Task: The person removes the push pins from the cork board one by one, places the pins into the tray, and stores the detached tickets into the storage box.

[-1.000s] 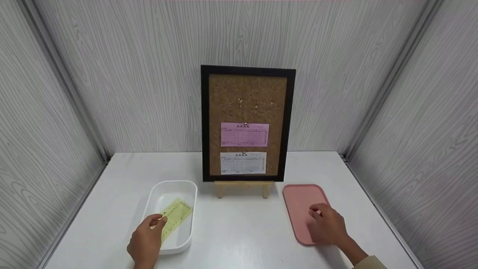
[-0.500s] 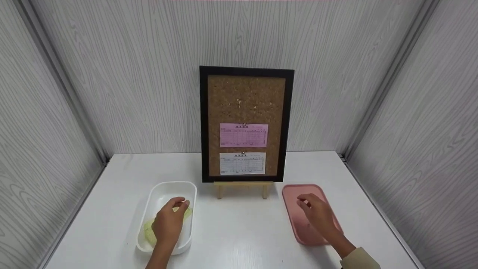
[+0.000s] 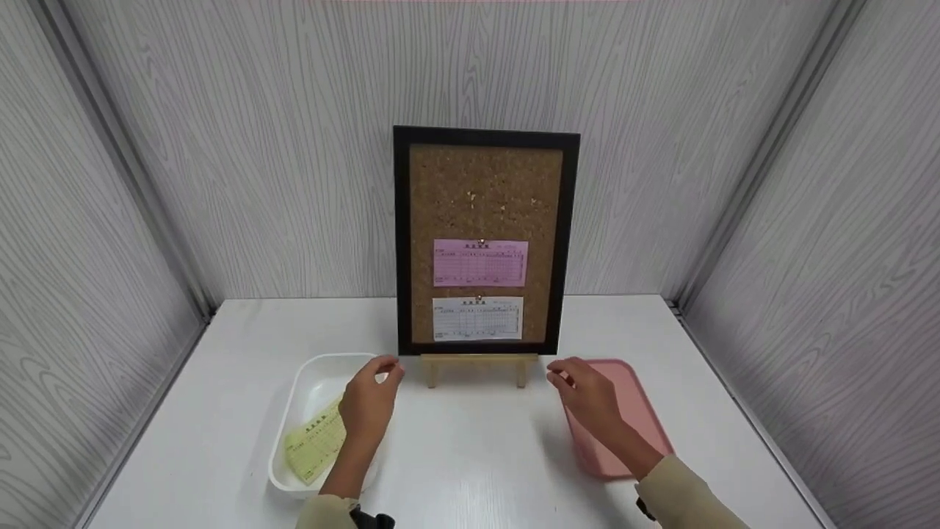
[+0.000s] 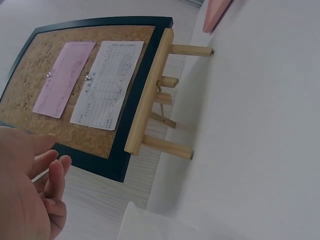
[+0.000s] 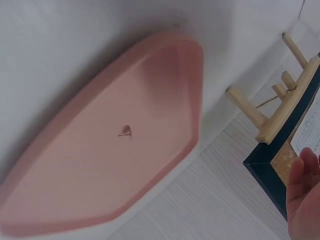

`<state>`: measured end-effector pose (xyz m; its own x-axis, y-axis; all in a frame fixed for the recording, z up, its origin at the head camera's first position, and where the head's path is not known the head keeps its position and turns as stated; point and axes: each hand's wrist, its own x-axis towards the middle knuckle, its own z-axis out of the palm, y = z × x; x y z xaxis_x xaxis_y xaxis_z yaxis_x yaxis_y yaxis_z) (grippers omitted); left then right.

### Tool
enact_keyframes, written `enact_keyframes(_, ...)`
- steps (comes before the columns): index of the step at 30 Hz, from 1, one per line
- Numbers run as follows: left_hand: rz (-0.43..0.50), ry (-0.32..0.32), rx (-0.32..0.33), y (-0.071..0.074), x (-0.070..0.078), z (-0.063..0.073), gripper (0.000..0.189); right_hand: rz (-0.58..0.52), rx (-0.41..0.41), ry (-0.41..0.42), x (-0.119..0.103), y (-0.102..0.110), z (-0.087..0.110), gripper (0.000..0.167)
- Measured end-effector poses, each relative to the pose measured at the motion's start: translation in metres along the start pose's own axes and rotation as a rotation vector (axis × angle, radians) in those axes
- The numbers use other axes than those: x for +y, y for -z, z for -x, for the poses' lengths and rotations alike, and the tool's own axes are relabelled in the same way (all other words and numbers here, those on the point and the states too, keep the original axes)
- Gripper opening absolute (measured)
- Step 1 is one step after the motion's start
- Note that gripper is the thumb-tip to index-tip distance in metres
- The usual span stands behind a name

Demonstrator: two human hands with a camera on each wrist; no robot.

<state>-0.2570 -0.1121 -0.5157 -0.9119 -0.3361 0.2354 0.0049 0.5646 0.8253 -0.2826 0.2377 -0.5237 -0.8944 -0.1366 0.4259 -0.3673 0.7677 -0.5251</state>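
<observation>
My left hand (image 3: 369, 400) hovers over the right side of a white tray (image 3: 275, 477), its fingers loosely bent and nothing seen between them. Inside that tray lies a yellow printed slip (image 3: 316, 444), partly hidden by my forearm. On the other side, my right hand (image 3: 587, 397) is above the left edge of a pink tray (image 3: 635, 411), fingers loosely bent, with no object visible in them. A single metal pushpin (image 5: 126, 132) lies in the pink tray. Between the hands stands a black-framed corkboard (image 3: 485, 176), carrying a pinned pink slip (image 3: 479, 263) and, below it, a white slip (image 3: 477, 319).
The corkboard rests on a small wooden easel (image 3: 477, 359) near the back of the white table (image 3: 470, 455). Grey wood-grain panels (image 3: 294, 147) enclose the table at the back and both sides.
My left hand has moved off the yellow slip, forward and right; the slip now lies lower in the white tray. My right hand has moved left and forward across the pink tray.
</observation>
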Motion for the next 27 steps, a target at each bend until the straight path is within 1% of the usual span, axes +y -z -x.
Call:
enact_keyframes(4,0.046,-0.01,0.015,-0.01,0.012,-0.011,0.028,-0.001,0.008,0.002,-0.011,-0.002,-0.013,0.013)
enact_keyframes(12,0.08,-0.026,0.022,-0.023,0.028,-0.031,0.027,0.022,0.055,0.141,-0.027,-0.005,-0.039,0.012)
enact_keyframes(20,0.109,-0.056,0.009,-0.032,0.042,-0.048,0.032,0.007,0.094,0.188,-0.049,0.0,-0.069,0.012)
enact_keyframes(23,0.106,-0.065,0.024,-0.035,0.046,-0.055,0.032,0.0,0.11,0.201,-0.059,0.002,-0.081,0.014)
enact_keyframes(27,0.108,-0.077,0.071,-0.042,0.052,-0.064,0.031,0.007,0.128,0.21,-0.068,0.004,-0.096,0.015)
